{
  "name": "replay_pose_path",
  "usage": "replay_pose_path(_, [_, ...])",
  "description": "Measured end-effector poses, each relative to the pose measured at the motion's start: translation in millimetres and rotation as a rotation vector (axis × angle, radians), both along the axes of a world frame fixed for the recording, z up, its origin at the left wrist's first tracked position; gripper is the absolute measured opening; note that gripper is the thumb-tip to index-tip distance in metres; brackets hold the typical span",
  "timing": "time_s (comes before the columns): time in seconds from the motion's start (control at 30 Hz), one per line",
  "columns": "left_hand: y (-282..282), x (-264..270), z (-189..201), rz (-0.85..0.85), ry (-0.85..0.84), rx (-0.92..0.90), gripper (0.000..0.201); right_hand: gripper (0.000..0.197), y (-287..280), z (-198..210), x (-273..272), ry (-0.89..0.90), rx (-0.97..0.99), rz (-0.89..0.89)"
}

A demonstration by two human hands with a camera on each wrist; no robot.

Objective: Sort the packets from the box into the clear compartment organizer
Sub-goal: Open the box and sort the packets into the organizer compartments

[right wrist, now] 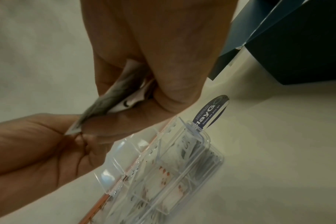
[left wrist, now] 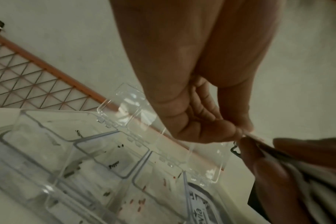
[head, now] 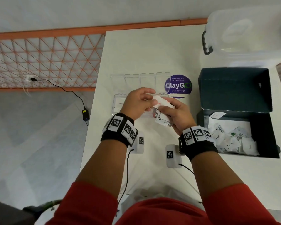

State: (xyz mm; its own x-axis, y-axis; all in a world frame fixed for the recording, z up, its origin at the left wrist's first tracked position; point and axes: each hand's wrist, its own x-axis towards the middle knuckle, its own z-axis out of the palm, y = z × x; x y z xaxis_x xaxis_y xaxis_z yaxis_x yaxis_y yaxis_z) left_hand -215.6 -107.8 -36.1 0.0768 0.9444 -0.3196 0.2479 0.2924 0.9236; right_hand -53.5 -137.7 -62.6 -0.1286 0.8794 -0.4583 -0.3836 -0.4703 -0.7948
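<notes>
Both hands meet above the clear compartment organizer [head: 118, 103], whose lids [head: 131, 80] stand open at the back. My right hand [head: 172, 111] grips a bundle of white packets [head: 161, 120]. My left hand [head: 139, 101] pinches the end of one white packet [head: 159, 99] at the top of that bundle. The left wrist view shows the thumb and fingertip pinching a thin packet edge [left wrist: 247, 134] over the organizer [left wrist: 98, 159]. In the right wrist view the bundle [right wrist: 113, 97] sits between my fingers, with the organizer [right wrist: 173, 171] below. The dark box [head: 264, 135] at right holds several more packets [head: 234, 137].
The box's raised lid [head: 234, 88] stands behind it. A purple round sticker [head: 178, 86] lies beside the organizer. A large clear tub [head: 243, 33] stands at the table's back right. Two small white marker blocks [head: 172, 155] with cables lie near my wrists. The table's left edge [head: 94, 103] drops to the floor.
</notes>
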Motion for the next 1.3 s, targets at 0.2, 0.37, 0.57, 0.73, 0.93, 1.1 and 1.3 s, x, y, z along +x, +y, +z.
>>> replay_pose_path(0.2, [8, -9, 8, -0.063, 0.104, 0.101, 0.025, 0.020, -4, -4, -5, -0.012, 0.018, 0.074])
replay_pose_path(0.37, [18, -19, 14, -0.063, 0.183, 0.158, 0.028, 0.017, -4, -3, -6, 0.010, 0.007, 0.056])
replay_pose_path(0.57, [28, -36, 14, -0.001, 0.170, 0.194, 0.029, 0.023, -5, -3, -4, 0.055, -0.009, 0.056])
replay_pose_path(0.73, [34, -35, 9, -0.037, 0.297, 0.188, 0.030, 0.029, -4, -1, -1, 0.049, -0.012, 0.079])
replay_pose_path(0.93, [39, -30, 1, -0.055, 0.370, 0.171, 0.022, 0.028, -2, -1, 3, 0.027, -0.022, 0.061])
replay_pose_path(1.1, [34, -17, -21, -0.053, 0.449, 0.146, 0.018, 0.029, -1, -1, 6, 0.028, -0.043, 0.047])
replay_pose_path(1.3, [19, -8, -42, -0.030, 0.522, 0.175, 0.021, 0.026, 2, 1, 11, 0.003, -0.045, 0.047])
